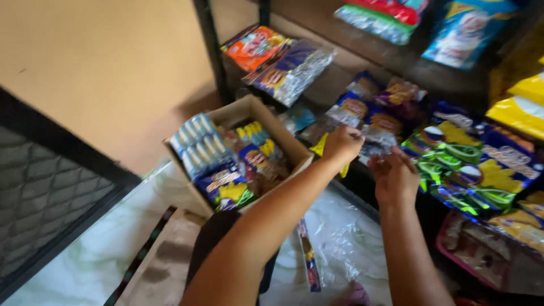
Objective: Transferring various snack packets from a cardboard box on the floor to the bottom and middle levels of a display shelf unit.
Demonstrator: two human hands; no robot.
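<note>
**Snack packets being set on a dark shelf**

Dark shelving beside a tan wall is being stocked with bright packets. A clear-and-blue snack packet is being pinched at its top edge by the left hand, fingers closed on it, arm stretched forward over the cardboard box. The right hand is being held half-curled just beside it, apparently empty. The packet is best lowered flat, edges aligned with its neighbours.
</note>
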